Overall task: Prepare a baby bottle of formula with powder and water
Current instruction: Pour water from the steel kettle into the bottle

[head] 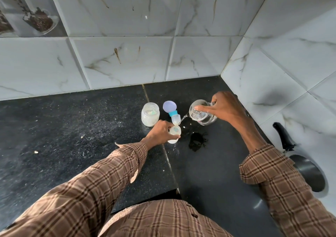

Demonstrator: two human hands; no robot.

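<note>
Decorative wall tile (27, 9) with a printed cup motif is being shown at far left, above the black stone countertop (72, 127). White crumbs (36, 152) are being seen scattered on the counter's left part. A glass jar of white powder (150, 114), lid off, is being seen upright on the counter near the back wall. Just right of it a bottle top is being seen: lilac cap (169, 106), teal collar (173, 113), clear nipple part (176, 119), tilted toward the camera.

The baby bottle (174, 134) is being held on the counter by the left hand (161, 133), fingers curled round its body, thumb at the near side. The bottle is being seen in front of the jar and the bottle top, near the counter seam. Whether the nipple part is touching the bottle mouth cannot be told.

A thin stream of water (184, 117) is being poured toward the bottle mouth from a clear glass teapot (201, 113), tilted to the left. The teapot is being gripped by the right hand (225, 109), index finger stretched over the lid, other fingers wrapped at the handle side. A wet patch (197, 141) is being seen on the counter just right of the bottle. Both arms are being covered by brown plaid sleeves (109, 178). A black pan (307, 171) with black handle is being seen at far right, against the marble-look side wall (291, 64).
</note>
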